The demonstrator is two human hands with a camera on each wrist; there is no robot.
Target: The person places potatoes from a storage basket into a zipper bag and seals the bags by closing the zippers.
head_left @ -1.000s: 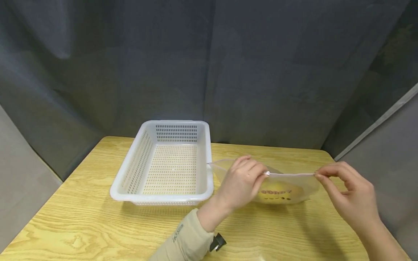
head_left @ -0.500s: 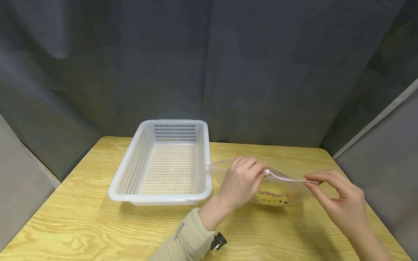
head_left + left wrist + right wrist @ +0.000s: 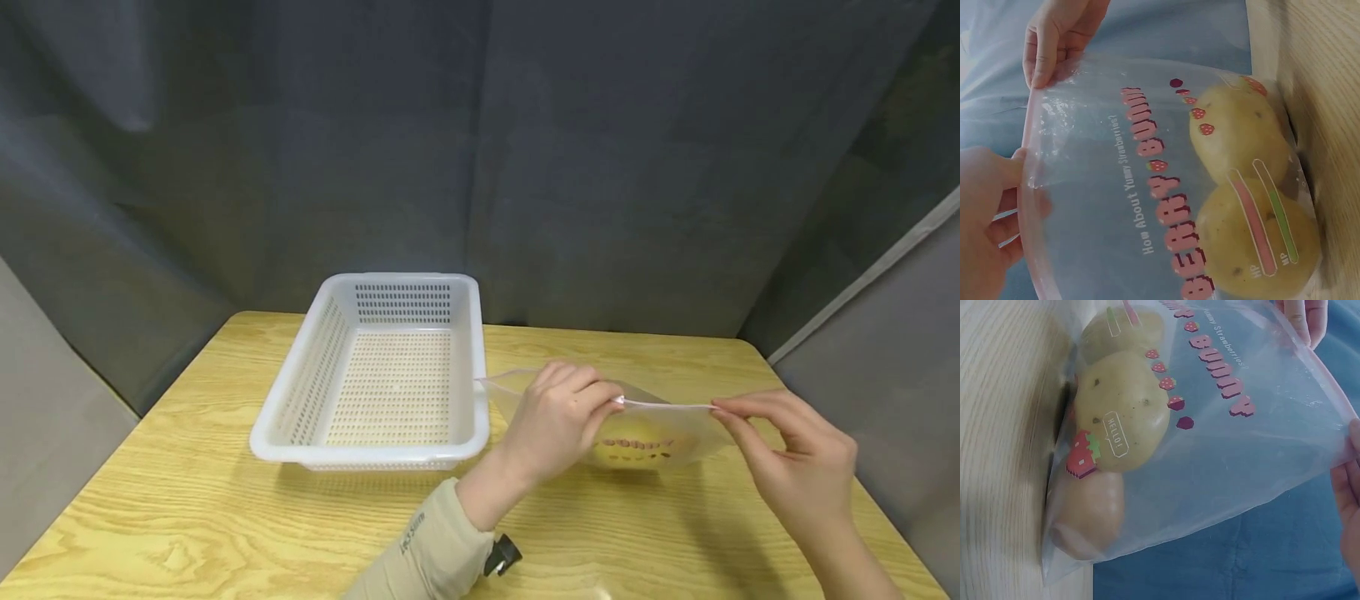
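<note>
A clear zip bag (image 3: 686, 454) with pink "Berry Bunny" lettering stands on the table, its opening edge up. Through the plastic show yellowish potatoes (image 3: 1254, 240) and, in the right wrist view, a smoother brownish round item (image 3: 1088, 515) at the bottom corner. My left hand (image 3: 551, 425) grips the bag's top edge near its middle, thumb and fingers by a small white slider (image 3: 618, 401). With thumb and forefinger my right hand (image 3: 798, 458) pinches the edge at the right end. Left of the slider the two rims stand apart; between the hands the edge runs nearly straight.
A white perforated plastic basket (image 3: 482, 417) stands just left of the bag, whose left corner overlaps the basket's right rim. A small black buckle (image 3: 502, 555) shows beside the left sleeve (image 3: 431, 542). Dark curtains (image 3: 480, 167) hang behind the wooden table (image 3: 187, 517).
My right hand has shifted slightly left with its pinch on the edge. The edge between my hands bowed half a second ago and is straighter now. My left hand stays almost in place.
</note>
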